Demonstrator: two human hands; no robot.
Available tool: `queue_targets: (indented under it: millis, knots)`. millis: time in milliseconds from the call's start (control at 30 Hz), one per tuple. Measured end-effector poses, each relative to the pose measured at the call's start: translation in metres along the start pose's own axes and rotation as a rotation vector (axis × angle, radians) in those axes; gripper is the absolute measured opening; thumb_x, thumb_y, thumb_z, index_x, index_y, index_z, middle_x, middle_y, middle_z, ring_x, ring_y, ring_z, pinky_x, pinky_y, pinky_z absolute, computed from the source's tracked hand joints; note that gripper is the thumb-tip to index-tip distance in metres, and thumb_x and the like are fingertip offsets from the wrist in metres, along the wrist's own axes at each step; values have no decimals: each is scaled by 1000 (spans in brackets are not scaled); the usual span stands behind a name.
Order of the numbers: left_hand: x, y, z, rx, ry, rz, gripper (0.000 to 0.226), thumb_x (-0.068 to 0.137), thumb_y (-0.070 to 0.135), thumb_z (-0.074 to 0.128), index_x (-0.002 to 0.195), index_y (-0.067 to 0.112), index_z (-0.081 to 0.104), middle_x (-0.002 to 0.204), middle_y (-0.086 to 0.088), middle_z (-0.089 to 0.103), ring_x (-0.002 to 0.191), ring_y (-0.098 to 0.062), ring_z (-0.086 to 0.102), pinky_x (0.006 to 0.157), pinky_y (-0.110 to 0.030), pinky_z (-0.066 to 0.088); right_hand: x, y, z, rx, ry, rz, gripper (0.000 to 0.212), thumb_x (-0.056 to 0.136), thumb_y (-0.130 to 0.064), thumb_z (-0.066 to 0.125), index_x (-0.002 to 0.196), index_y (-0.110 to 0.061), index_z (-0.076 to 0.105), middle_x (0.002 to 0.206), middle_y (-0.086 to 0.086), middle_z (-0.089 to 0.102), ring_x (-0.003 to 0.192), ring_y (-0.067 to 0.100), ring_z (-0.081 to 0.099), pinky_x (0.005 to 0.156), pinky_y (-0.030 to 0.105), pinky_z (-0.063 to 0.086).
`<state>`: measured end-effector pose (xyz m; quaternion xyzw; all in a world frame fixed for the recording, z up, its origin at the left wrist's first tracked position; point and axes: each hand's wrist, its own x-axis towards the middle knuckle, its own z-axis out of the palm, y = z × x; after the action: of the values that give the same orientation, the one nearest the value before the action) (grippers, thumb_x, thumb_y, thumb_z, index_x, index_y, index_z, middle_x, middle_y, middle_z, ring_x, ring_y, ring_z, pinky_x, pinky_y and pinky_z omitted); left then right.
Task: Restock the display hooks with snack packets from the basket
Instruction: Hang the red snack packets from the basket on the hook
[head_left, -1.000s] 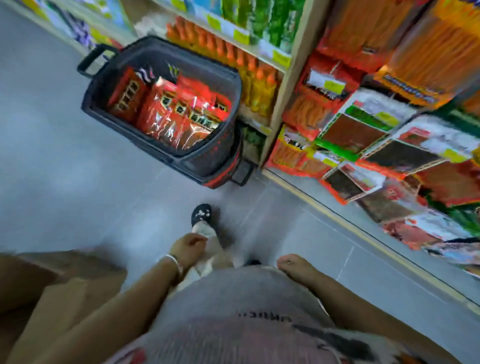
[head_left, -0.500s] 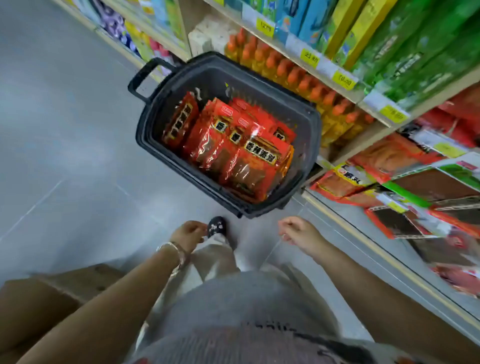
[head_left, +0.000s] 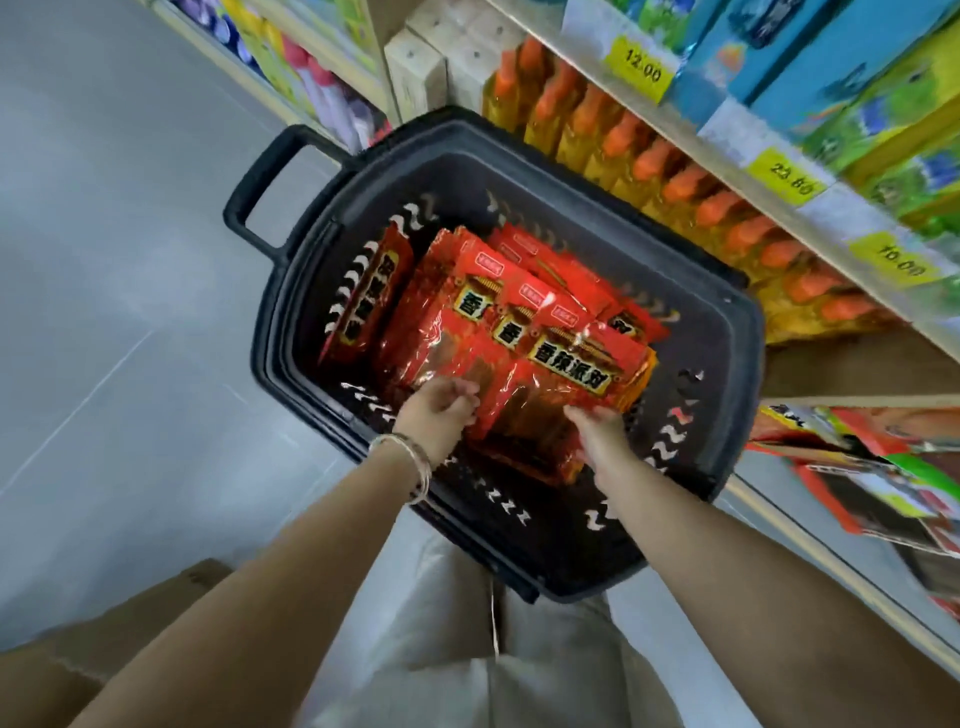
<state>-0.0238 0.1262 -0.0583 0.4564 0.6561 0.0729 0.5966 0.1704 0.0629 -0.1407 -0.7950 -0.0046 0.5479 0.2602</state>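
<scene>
A person's two bare arms reach down into a black basket (head_left: 727, 441) standing on the grey floor (head_left: 104, 260) of a shop aisle; red snack packets (head_left: 519, 338) lie stacked and overlapping in its middle, with one more packet (head_left: 363, 301) standing on edge against the left wall. The left grip (head_left: 436, 410), a bracelet (head_left: 410, 462) at its wrist, sits at the near left corner of the stack, fingers curled against the glossy wrapper; whether it has actually closed on a packet cannot be told. The right grip (head_left: 597, 426) lies just beside it at the near right corner, fingers stretched forward and flat onto the front packet, holding nothing; the stack's near end lies between the two. Behind the basket, orange-capped bottles (head_left: 675, 171) line the bottom shelf under yellow price tags (head_left: 641, 65); hanging packets (head_left: 883, 467) show at the right, and a cardboard box (head_left: 130, 623) sits at the lower left.
</scene>
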Motion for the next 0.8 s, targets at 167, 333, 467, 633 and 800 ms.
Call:
queue_targets:
  millis: [167, 333, 467, 633, 800]
  knots:
    - [40, -20, 16, 67, -49, -164, 10, 89, 21, 54, 94, 30, 55, 96, 5, 62, 88, -16, 59, 76, -26, 44, 58, 10, 9, 103, 144, 119, 74, 79, -35, 74, 139, -14, 36, 140, 10, 46, 127, 29, 45, 108, 44, 35]
    - [57, -27, 19, 75, -65, -222, 6, 87, 27, 57, 89, 32, 60, 95, 6, 63, 94, -16, 58, 89, -28, 45, 80, 15, 14, 81, 280, 112, 66, 76, -35, 77, 131, -11, 49, 132, 10, 56, 120, 29, 53, 104, 41, 42]
    - [55, -27, 17, 32, -49, -223, 12, 88, 25, 56, 99, 28, 59, 107, 1, 65, 102, -18, 61, 95, -36, 46, 61, 10, 7, -32, 356, 22, 28, 89, -34, 63, 102, -9, 60, 100, 9, 64, 88, 26, 59, 75, 32, 45]
    - [52, -22, 15, -42, 9, -240, 18, 89, 30, 57, 106, 26, 59, 110, 2, 65, 98, -16, 62, 87, -33, 49, 9, -11, 1, -231, 280, -390, 21, 98, -33, 46, 96, -14, 54, 83, -5, 57, 81, 15, 54, 70, 26, 37]
    - [47, -14, 4, -136, -36, -100, 61, 81, 39, 68, 135, 31, 41, 126, 15, 51, 113, -6, 51, 91, -24, 37, -35, -34, -12, -226, 39, -557, 22, 99, -38, 41, 95, -25, 58, 82, -16, 55, 78, -6, 53, 72, 17, 38]
